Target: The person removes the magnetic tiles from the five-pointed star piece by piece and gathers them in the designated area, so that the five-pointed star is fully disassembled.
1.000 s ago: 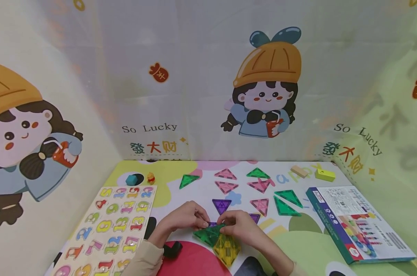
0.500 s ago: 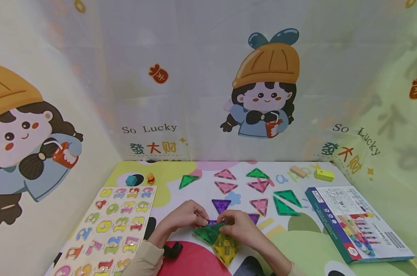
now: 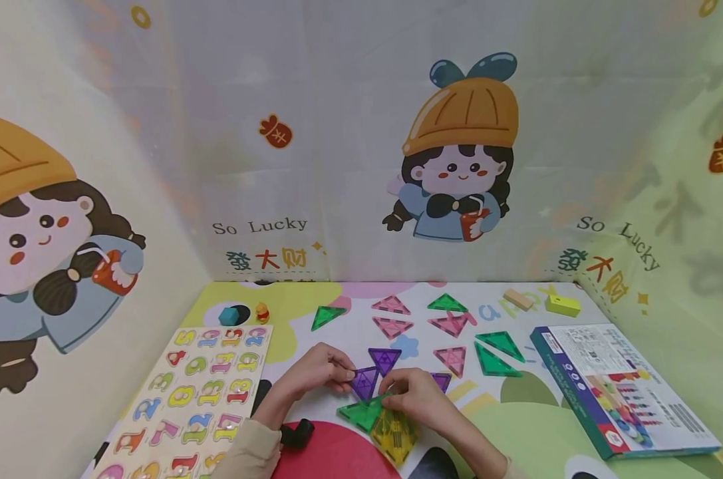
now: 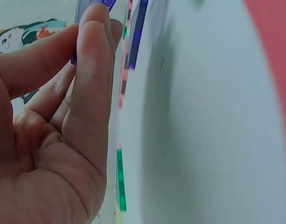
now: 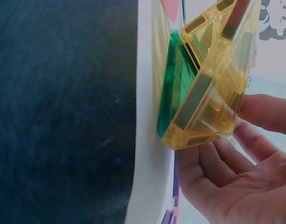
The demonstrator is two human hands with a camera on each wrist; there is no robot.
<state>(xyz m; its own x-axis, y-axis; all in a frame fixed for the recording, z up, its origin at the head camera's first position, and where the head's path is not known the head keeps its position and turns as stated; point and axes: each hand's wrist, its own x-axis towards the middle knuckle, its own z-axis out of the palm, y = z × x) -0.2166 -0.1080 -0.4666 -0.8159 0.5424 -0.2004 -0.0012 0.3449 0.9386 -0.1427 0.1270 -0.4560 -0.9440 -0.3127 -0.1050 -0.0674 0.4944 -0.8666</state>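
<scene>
Thumb and fingers of my left hand [image 3: 320, 371] pinch a translucent purple triangle tile [image 3: 364, 384] by its left side, close behind the green piece. In the left wrist view only part of this purple tile [image 4: 82, 10] shows above the fingertips. My right hand [image 3: 420, 397] holds a joined piece of yellow tiles [image 3: 395, 438], set at angles to each other in the right wrist view, with the thumb and fingers at one side. A green triangle tile [image 3: 360, 415] adjoins the yellow part on its left. A second purple triangle [image 3: 385, 360] lies just beyond the held one.
Pink triangle tiles [image 3: 451, 360] and green triangle tiles [image 3: 497, 362] lie spread behind the hands. A number puzzle board [image 3: 202, 389] is at left, a flat box [image 3: 621, 392] at right. A yellow block [image 3: 563, 305] and a blue-green block [image 3: 228, 316] stand farther back.
My left hand has drawn slightly left and away, bringing the purple tile out from behind the green one. My right hand keeps its hold on the yellow piece in nearly the same place.
</scene>
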